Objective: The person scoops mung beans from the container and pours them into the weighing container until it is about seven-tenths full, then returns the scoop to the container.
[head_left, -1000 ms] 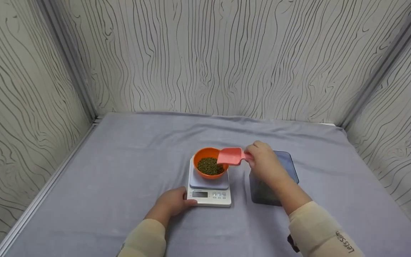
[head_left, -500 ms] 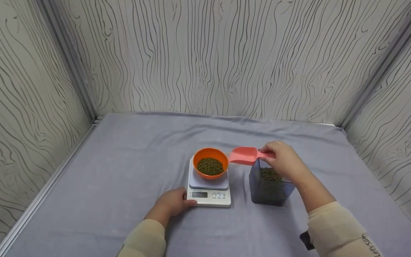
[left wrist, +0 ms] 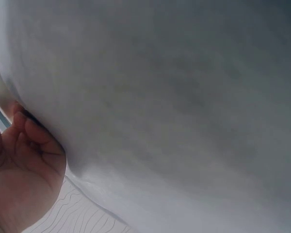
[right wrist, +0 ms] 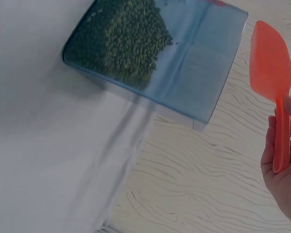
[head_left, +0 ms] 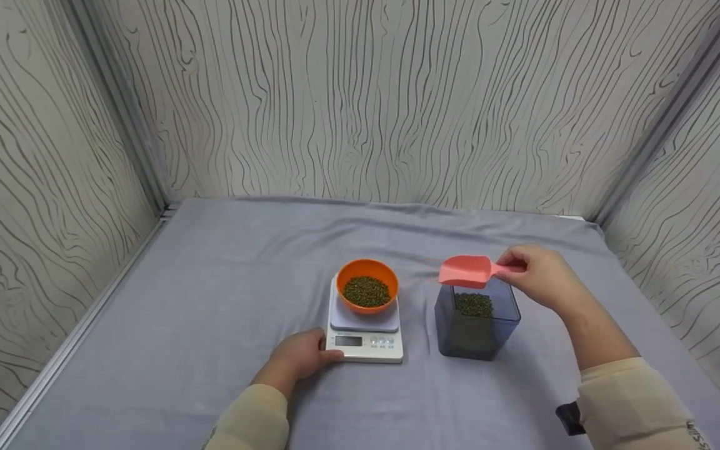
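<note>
Fingers and thumb of the left hand [head_left: 300, 355] grip the near left corner of a white scale [head_left: 366, 355]: the thumb lies over the front edge while the fingers curl at the side. Left of this hand spreads a grey-lilac cloth [head_left: 197, 312], and a cream sleeve [head_left: 254, 415] covers the forearm. On the scale's front are a small dark display [head_left: 349, 341], its reading too small to make out, and a few buttons to the right. An orange bowl [head_left: 367, 269] stands upright on the platform, with small green grains [head_left: 366, 292] in its bottom.

To the right, apart from the scale, a see-through blue-grey container [head_left: 506, 311] stands upright on the cloth, holding more of the same grains. A pink scoop [head_left: 465, 271] is held above its far rim, blade pointing left, handle to the right; the right wrist view shows the scoop apart from the container. Thumb and fingers of the right hand [head_left: 544, 275] pinch that handle. Below, a black object [head_left: 570, 418] shows beside the lettered right sleeve [head_left: 632, 400].
</note>
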The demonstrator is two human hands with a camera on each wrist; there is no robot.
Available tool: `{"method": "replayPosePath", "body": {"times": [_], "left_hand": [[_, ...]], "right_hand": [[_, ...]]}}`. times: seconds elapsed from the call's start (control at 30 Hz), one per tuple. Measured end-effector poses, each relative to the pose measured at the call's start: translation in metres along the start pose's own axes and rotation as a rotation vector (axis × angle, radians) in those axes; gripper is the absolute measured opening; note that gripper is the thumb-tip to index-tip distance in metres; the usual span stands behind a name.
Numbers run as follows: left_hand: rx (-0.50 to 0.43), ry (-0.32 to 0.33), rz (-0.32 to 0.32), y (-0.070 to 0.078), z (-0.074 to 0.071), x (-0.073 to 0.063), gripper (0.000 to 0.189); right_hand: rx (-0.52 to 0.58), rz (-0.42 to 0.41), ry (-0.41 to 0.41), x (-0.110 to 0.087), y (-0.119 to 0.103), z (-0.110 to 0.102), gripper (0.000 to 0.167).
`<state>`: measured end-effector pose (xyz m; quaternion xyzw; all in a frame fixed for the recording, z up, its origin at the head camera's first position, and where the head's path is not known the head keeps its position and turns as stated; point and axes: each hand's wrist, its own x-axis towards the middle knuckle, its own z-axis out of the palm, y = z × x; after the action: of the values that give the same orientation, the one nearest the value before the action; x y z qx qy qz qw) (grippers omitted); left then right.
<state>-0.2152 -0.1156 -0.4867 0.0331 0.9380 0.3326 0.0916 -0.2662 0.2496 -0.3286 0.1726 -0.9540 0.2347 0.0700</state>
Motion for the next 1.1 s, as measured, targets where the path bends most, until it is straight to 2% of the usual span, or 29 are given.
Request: {"method": "replayPosePath", "body": {"times": [0.37,0.57,0.73,0.87,0.97,1.1], "left_hand": [[0.003,-0.004,-0.012,-0.003,0.001,0.002,0.036],[0.003,-0.006,-0.007,-0.002,0.001,0.002,0.037],[0.015,-0.005,-0.012,-0.002,0.000,0.000,0.038],[0.017,-0.001,-0.013,-0.001,-0.001,-0.001,0.038],[0.015,0.002,-0.013,-0.001,-0.001,0.000,0.039],[0.013,-0.001,-0.014,-0.002,0.001,0.001,0.039]], "right_hand": [[-0.101,-0.026,-0.004,-0.003,0.016,-0.006,0.009],[-0.177,-0.050,-0.063,-0.002,0.019,0.000,0.009],[-0.256,-0.147,-0.104,-0.001,0.016,0.009,0.002],[-0.331,-0.221,-0.126,0.001,0.012,0.017,0.005],[-0.386,-0.254,-0.131,0.003,0.009,0.024,0.007],[-0.438,-0.245,-0.146,0.006,0.008,0.033,0.009]]}}
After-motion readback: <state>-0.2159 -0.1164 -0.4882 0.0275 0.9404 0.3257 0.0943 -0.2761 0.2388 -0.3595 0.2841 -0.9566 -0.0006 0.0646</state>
